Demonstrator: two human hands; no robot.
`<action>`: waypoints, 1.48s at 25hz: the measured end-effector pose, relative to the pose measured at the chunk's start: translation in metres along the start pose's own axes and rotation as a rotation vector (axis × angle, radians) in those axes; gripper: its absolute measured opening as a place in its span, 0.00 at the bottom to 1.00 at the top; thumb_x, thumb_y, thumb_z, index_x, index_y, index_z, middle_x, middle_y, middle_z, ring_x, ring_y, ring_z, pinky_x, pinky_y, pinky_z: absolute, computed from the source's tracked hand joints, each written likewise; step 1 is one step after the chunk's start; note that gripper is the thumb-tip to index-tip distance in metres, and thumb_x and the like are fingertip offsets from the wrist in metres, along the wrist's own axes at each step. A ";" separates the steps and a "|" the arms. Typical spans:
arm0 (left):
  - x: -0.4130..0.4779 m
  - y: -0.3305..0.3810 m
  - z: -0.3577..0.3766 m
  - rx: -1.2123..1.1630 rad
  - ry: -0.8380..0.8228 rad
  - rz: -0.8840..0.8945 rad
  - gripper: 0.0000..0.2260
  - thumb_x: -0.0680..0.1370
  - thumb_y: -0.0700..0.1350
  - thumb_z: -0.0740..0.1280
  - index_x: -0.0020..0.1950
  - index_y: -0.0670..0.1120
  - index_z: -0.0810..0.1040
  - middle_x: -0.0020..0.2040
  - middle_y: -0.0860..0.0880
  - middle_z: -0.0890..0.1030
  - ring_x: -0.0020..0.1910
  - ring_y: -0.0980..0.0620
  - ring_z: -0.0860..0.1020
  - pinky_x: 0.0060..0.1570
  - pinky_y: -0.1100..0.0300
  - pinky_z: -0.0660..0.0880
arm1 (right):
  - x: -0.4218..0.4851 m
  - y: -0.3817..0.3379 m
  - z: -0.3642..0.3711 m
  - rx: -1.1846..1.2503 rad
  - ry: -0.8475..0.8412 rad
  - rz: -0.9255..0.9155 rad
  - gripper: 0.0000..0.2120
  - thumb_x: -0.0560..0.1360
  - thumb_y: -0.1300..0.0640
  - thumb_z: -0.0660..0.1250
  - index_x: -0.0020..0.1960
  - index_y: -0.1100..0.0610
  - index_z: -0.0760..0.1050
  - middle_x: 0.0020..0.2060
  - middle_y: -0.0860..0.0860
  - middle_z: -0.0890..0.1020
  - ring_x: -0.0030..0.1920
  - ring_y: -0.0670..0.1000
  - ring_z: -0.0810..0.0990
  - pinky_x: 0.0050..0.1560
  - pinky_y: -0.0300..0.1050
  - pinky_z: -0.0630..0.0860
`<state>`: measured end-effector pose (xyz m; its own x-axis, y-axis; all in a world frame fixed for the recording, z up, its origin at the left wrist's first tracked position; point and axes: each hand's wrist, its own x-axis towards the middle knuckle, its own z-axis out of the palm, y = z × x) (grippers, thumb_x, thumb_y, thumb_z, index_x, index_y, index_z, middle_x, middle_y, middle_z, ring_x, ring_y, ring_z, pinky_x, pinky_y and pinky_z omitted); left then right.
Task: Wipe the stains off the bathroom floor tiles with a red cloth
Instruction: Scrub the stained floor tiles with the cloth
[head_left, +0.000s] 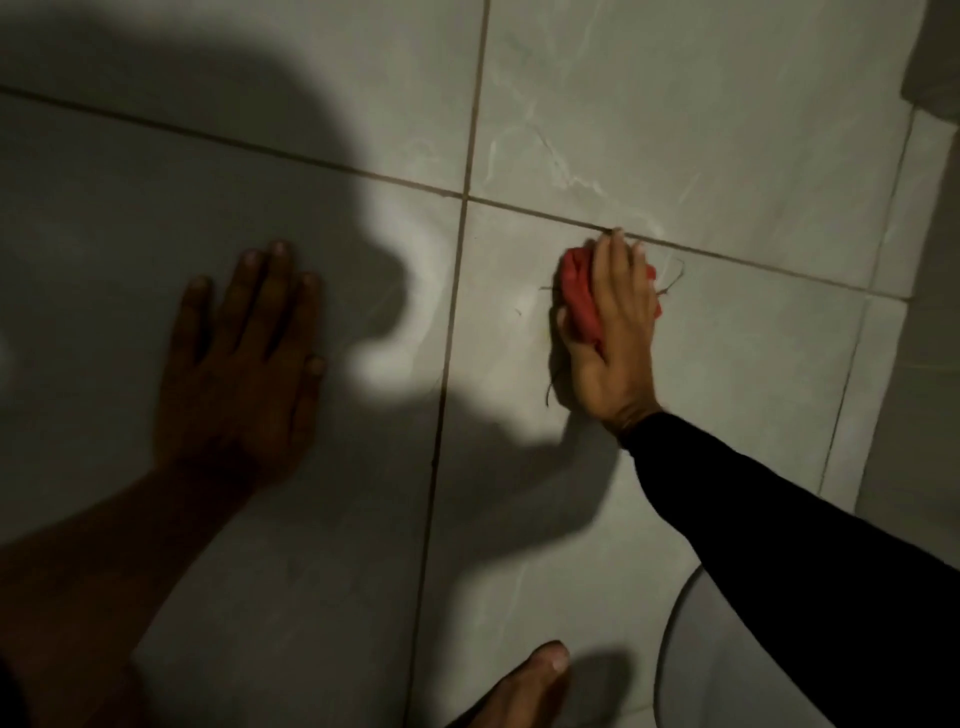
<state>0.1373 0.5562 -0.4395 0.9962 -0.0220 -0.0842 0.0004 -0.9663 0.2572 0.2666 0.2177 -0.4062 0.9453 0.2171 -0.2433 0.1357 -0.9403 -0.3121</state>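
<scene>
My right hand (613, 332) presses a bunched red cloth (577, 291) flat against the pale grey floor tiles (727, 166), just below a grout line. Frayed threads stick out around the cloth. Only the cloth's left edge and a bit on the right show; the palm covers the remainder. My left hand (244, 358) lies flat on the tile to the left, fingers spread, in deep shadow, holding nothing. Any stain under the cloth is hidden.
Dark grout lines (457, 260) cross just left of the cloth. My bare foot (524, 686) shows at the bottom edge. A white rounded fixture (680, 675) sits at the bottom right. A wall or step (919, 364) rises along the right side. My shadow covers the left half.
</scene>
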 end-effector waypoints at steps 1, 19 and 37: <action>0.000 0.002 -0.001 0.005 0.007 -0.006 0.31 0.87 0.51 0.53 0.89 0.42 0.59 0.90 0.39 0.56 0.89 0.36 0.58 0.86 0.34 0.52 | 0.010 0.000 -0.005 0.029 0.038 0.065 0.38 0.81 0.49 0.59 0.86 0.64 0.54 0.87 0.63 0.53 0.87 0.68 0.47 0.86 0.70 0.43; 0.000 0.004 -0.003 0.005 0.016 -0.009 0.31 0.87 0.51 0.53 0.90 0.44 0.59 0.91 0.40 0.56 0.90 0.38 0.57 0.86 0.35 0.50 | -0.123 -0.005 0.019 -0.208 -0.231 0.034 0.34 0.86 0.45 0.55 0.87 0.59 0.55 0.88 0.59 0.51 0.88 0.63 0.46 0.87 0.70 0.45; 0.004 0.003 -0.003 0.010 0.014 0.001 0.31 0.86 0.52 0.53 0.90 0.45 0.59 0.91 0.43 0.54 0.90 0.40 0.55 0.86 0.36 0.50 | 0.034 -0.093 0.031 -0.082 0.201 0.021 0.36 0.78 0.51 0.59 0.84 0.63 0.63 0.85 0.65 0.62 0.86 0.70 0.56 0.86 0.69 0.50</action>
<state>0.1420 0.5538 -0.4367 0.9973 -0.0192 -0.0708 -0.0010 -0.9688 0.2480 0.2772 0.3209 -0.4141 0.9873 0.1480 -0.0585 0.1309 -0.9641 -0.2310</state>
